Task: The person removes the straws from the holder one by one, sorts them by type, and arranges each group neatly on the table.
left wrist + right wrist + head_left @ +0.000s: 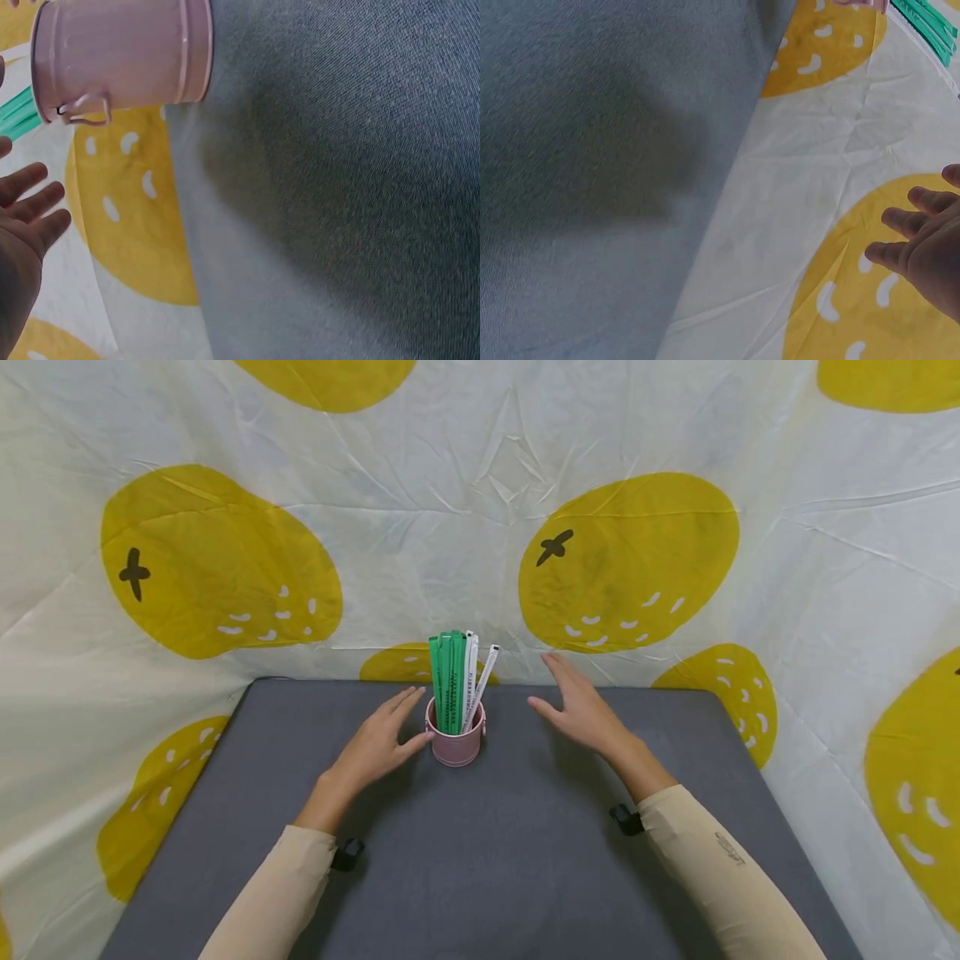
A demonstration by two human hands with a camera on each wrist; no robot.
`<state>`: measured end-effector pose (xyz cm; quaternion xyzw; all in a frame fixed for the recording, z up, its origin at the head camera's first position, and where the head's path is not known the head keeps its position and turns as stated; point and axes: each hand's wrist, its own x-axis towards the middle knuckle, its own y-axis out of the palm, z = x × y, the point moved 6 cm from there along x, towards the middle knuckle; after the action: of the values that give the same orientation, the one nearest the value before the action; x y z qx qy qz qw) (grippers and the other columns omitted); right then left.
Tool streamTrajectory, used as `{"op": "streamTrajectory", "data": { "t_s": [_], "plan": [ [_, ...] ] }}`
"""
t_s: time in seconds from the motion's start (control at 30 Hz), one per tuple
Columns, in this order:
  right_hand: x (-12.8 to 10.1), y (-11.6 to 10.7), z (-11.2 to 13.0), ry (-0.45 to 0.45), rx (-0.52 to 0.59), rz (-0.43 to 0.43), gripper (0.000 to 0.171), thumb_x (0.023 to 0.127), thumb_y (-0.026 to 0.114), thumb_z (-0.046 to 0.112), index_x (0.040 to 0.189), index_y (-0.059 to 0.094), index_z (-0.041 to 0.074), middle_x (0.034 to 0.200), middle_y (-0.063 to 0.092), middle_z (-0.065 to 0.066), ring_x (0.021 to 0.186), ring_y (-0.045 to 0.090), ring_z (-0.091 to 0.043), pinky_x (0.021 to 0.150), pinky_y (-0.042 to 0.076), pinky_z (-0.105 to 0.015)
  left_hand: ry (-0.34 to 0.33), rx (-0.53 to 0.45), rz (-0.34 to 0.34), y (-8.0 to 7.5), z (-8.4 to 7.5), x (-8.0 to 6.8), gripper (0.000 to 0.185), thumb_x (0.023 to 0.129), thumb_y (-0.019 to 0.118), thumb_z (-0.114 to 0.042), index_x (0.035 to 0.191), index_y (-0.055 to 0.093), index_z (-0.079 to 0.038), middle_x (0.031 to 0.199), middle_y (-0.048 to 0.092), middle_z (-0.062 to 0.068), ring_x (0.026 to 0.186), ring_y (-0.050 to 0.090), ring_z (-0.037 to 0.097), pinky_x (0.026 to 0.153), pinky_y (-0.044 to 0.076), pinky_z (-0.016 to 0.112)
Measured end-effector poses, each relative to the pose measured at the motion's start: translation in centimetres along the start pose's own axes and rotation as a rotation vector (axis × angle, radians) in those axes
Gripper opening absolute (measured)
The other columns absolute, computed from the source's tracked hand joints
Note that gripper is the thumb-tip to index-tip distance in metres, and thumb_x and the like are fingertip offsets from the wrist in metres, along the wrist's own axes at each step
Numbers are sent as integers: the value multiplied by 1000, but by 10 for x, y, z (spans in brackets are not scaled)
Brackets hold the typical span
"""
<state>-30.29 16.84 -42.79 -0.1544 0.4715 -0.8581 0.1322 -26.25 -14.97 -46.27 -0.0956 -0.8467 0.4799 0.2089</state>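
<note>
A small pink bucket (455, 749) with side handles stands upright near the table's far edge. Slim green packets (447, 681) and a few white packets (469, 677) stick up out of it, one white packet leaning right. My left hand (381, 739) is just left of the bucket, fingers spread, thumb tip right by its rim. To the right, apart from the bucket, my right hand (581, 706) hovers with fingers extended and holds nothing. The left wrist view shows the bucket (124, 52) close beside the fingers (34, 199).
The dark grey table (480, 860) carries the bucket. Behind it hangs a pale curtain (427, 568) printed with large yellow fruit shapes, coming down right at the table's far edge. Small black wrist devices (347, 855) sit at both beige sleeves (720, 868).
</note>
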Motion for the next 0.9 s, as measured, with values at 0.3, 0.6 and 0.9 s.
{"op": "streamTrajectory", "data": {
  "t_s": [0.3, 0.6, 0.9],
  "plan": [
    [15, 11, -2, 28, 142, 16, 79, 102, 62, 42, 165, 24, 10, 170, 27, -16, 155, 29, -39, 122, 25, -63, 74, -163, -155, 7, 1, 6, 68, 91, 81, -32, 147, 54, -4, 147, 59, 16, 136, 56, 35, 110, 47, 55],
    [23, 27, -3, 27, 372, -14, 72, 103, 64, 27, 162, 30, 4, 163, 39, -19, 143, 48, -41, 117, 39, -57, 30, -391, -221, 18, 9, 8, 54, 90, 81, -18, 138, 62, -1, 135, 66, 17, 124, 65, 35, 96, 57, 52],
    [28, 37, 5, 53, 612, -98, 58, 102, 65, 16, 154, 43, -1, 149, 55, -24, 134, 57, -43, 112, 46, -54, -16, -537, -267, 28, 11, 6, 40, 94, 75, -9, 132, 67, -4, 131, 70, 15, 119, 69, 35, 96, 57, 52]
  ]
}}
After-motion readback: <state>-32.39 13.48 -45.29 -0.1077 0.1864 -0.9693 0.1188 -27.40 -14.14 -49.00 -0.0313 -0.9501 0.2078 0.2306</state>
